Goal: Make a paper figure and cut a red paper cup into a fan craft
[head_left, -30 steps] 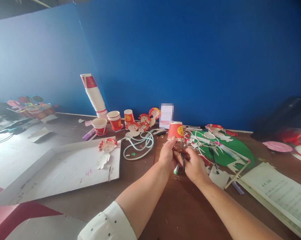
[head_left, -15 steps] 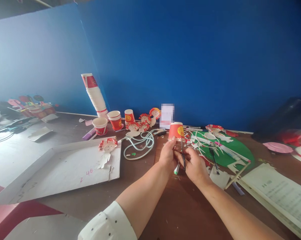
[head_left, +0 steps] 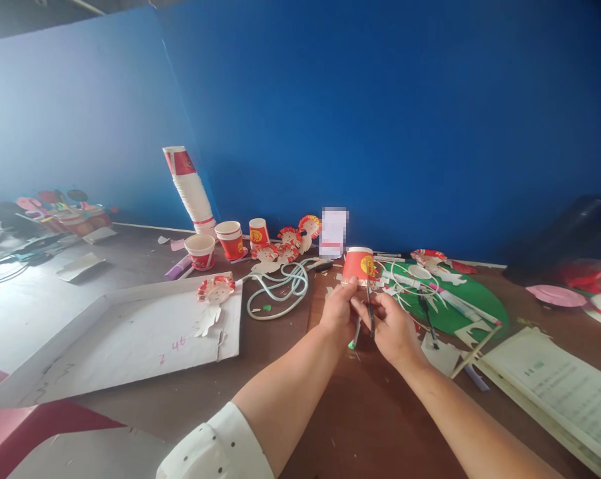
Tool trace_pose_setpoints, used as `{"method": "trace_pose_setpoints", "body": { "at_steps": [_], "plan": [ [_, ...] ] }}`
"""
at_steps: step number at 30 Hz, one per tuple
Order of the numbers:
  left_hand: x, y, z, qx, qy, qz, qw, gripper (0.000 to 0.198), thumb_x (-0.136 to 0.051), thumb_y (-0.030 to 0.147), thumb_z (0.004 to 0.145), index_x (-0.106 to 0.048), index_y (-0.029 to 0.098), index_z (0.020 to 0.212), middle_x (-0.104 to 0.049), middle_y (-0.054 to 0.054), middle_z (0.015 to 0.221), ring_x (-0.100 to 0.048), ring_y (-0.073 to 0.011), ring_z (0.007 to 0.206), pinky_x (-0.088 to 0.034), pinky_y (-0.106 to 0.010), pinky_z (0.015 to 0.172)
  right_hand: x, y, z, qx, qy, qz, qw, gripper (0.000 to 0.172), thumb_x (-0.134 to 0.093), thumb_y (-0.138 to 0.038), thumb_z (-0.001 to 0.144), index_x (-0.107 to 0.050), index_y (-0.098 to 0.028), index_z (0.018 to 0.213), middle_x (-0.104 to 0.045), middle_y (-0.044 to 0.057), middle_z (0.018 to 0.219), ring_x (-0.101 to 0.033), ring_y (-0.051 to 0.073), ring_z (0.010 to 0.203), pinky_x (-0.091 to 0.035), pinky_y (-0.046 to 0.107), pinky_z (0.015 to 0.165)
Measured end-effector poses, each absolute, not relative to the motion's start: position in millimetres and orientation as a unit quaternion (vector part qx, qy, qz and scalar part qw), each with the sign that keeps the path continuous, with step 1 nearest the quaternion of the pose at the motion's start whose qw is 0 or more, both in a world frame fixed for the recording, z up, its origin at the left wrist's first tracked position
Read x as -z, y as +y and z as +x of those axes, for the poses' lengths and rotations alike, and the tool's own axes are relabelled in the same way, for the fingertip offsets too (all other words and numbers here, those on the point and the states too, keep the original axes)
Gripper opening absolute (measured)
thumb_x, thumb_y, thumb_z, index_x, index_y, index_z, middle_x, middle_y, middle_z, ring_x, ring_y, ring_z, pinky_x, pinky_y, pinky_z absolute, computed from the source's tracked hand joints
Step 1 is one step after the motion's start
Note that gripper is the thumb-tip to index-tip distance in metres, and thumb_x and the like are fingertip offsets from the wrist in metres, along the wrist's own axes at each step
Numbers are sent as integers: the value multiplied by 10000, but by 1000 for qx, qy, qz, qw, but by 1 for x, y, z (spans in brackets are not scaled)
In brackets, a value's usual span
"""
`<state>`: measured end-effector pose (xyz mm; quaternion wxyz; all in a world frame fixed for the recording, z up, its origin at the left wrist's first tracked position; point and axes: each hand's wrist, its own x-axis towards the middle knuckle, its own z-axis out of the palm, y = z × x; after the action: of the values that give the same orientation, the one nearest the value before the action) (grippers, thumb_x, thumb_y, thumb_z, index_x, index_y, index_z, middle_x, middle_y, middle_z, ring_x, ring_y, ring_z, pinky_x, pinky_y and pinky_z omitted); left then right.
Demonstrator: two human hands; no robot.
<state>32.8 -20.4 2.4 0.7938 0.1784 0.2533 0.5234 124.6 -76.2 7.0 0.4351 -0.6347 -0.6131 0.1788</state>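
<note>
A red paper cup [head_left: 356,266] with a yellow emblem is gripped low down by my left hand [head_left: 338,310], whose fingers are closed on it. My right hand [head_left: 394,332] is wrapped round dark scissors [head_left: 371,309]; their blades point up against the cup's right part. Both hands are close together over the brown table [head_left: 370,412]. My fingers hide the cup's lower edge and much of the scissor handles. Below them lies a marker with a green end [head_left: 352,344].
Left stands a white shallow box [head_left: 130,346] with a fringed paper cut-out [head_left: 216,289]. Behind are a cable [head_left: 285,293], paper cups [head_left: 229,241] and a tall leaning cup stack [head_left: 193,196]. Right lie a green disc [head_left: 480,303] with pens and scraps, and a printed booklet [head_left: 554,386].
Both hands have shifted slightly right, taking the cup and scissors along. The scissors now stand more upright against the cup. The things on the table look unmoved.
</note>
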Motion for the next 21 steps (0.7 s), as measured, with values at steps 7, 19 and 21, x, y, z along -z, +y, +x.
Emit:
{"method": "trace_pose_setpoints", "body": {
  "at_steps": [7,19,21],
  "plan": [
    [-1,-23,34,-515,234,203,800,328,-763,386,661,-551,143,717,-524,13,533,-504,-113,436,-408,-233,452,-11,-75,130,-187,-600,-645,436,352,-627,-574,765,-523,-238,764,-654,-14,589,-604,171,530,-419,268,540],
    [-6,-24,33,-504,255,211,798,285,-724,365,696,-539,148,701,-536,2,552,-490,-115,414,-381,-229,398,-15,-76,127,-205,-593,-629,458,369,-629,-586,757,-530,-230,756,-634,-18,541,-592,169,499,-419,268,521],
    [-6,-25,34,-497,256,222,799,291,-722,373,697,-535,150,691,-528,2,547,-479,-111,412,-366,-226,392,-19,-76,127,-218,-577,-634,466,393,-623,-610,745,-544,-225,759,-635,-13,528,-585,172,481,-413,271,500]
  ]
}}
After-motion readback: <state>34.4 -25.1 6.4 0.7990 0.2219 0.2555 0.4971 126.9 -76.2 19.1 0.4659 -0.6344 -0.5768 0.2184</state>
